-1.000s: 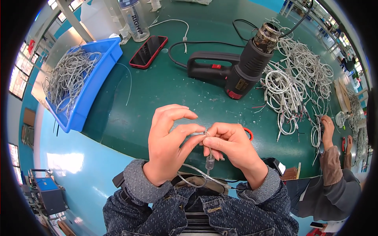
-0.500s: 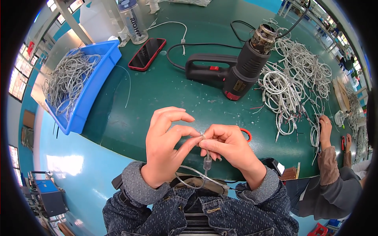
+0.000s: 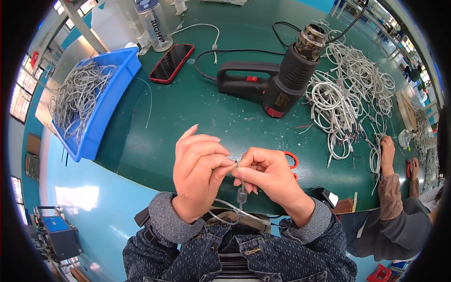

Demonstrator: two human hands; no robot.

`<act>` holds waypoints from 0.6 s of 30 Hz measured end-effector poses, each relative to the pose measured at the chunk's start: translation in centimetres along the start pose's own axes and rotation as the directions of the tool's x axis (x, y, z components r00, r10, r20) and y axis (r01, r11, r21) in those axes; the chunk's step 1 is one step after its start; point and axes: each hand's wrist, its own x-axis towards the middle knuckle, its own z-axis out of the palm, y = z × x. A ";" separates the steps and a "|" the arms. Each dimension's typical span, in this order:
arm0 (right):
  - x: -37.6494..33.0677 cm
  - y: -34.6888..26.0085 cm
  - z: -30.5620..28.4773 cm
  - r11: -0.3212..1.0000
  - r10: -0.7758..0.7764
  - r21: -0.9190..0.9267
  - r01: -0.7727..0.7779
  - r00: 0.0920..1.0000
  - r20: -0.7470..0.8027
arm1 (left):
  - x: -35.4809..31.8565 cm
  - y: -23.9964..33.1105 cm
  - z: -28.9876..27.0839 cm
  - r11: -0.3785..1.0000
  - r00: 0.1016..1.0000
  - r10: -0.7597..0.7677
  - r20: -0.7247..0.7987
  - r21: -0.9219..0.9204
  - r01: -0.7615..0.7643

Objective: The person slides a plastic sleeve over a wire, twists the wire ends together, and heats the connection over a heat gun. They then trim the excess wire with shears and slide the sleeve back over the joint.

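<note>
Over the near edge of the table, a grey-silver cable (image 3: 220, 220) runs up between my two hands. My left hand (image 3: 199, 176) pinches the cable's end between thumb and index finger, its other fingers raised and fanned. Right beside it, my right hand (image 3: 270, 175) grips the cable just below the tip with thumb and bent fingers. Under the right fingers hangs a translucent grey cylindrical bead (image 3: 242, 195) on the cable. Below that the cable loops in front of my jacket. The fingertips partly cover the fine end.
Red-handled scissors (image 3: 294, 160) lie partly behind my right hand. Farther off stand a black heat gun (image 3: 287, 84), a red-cased phone (image 3: 173, 63) and a clear bottle (image 3: 156, 29). A blue tray (image 3: 105, 105) holds cables at left; a cable heap (image 3: 336, 96) lies right, near another person's hand (image 3: 388, 152).
My left hand's outer fingers have lifted and spread more. Both hands stay together at the cable's end. The whole view has shifted slightly, and more of the scissors shows.
</note>
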 end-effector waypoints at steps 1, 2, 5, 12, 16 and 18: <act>0.0 0.0 0.0 1.000 -0.008 -0.001 0.008 1.000 -0.021 | 0.0 -0.1 -0.1 1.000 1.000 -0.019 -0.019 -0.015 0.019; 0.1 0.1 -0.1 1.000 -0.016 -0.002 0.016 0.999 -0.042 | 0.0 -0.2 -0.2 1.000 1.000 -0.021 -0.015 -0.014 0.021; 0.1 0.2 -0.3 1.000 -0.023 0.018 0.024 0.998 -0.059 | 0.3 -0.2 -0.5 0.975 0.986 -0.148 -0.072 -0.177 0.133; 0.1 0.1 -0.4 0.997 -0.001 0.080 0.003 1.000 -0.022 | 0.5 0.1 -0.1 0.985 0.985 -0.129 0.114 -0.100 0.141; 0.1 0.3 -0.5 0.997 -0.009 0.083 0.011 1.000 -0.021 | 0.5 0.2 -0.1 0.993 0.987 -0.096 0.130 -0.058 0.104; 0.2 0.3 -0.5 0.998 -0.010 0.060 0.011 1.000 -0.014 | 0.6 0.3 -0.2 0.994 0.988 -0.092 0.123 -0.043 0.098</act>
